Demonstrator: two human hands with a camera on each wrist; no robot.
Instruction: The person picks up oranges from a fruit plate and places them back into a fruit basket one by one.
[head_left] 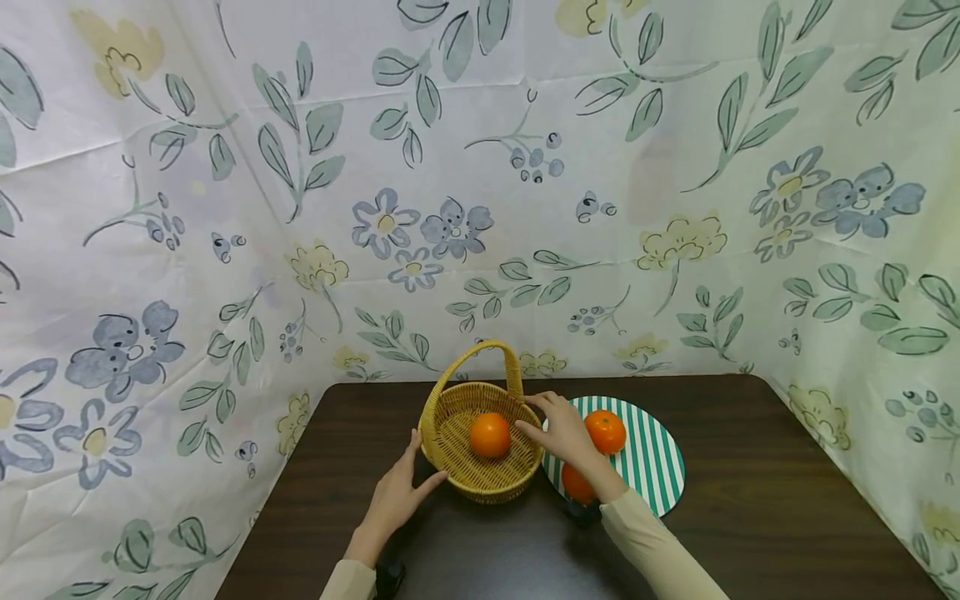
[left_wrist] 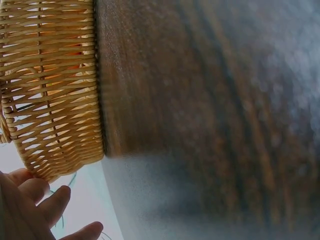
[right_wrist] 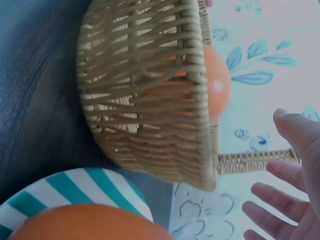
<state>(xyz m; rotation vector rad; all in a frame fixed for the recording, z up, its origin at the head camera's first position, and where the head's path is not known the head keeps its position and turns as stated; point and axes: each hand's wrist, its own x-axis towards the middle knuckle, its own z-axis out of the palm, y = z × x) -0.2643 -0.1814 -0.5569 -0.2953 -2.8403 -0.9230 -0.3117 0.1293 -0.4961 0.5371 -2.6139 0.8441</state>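
Note:
A yellow wicker basket (head_left: 491, 492) with a tall arched handle (head_left: 513, 371) stands on the table, holding one orange (head_left: 491, 435). At its left side is my left hand (head_left: 393, 500), thumb and fingers spread, fingertips touching or very near the wicker. In the left wrist view, the fingers (left_wrist: 54, 205) lie beside the basket's wall. My right hand (head_left: 562, 425) reaches across to the right rim, fingers extended near the handle's base. The right wrist view shows those fingers (right_wrist: 277, 200) apart from the rim, with nothing gripped; whether any touches the handle I cannot tell.
Right of the basket lies a round green-and-white striped plate (head_left: 663, 467). It bears an orange (head_left: 605, 432) and another orange (head_left: 577, 482) partly hidden by my right forearm. The dark wooden table (head_left: 750, 483) backs onto a floral cloth (head_left: 525, 208).

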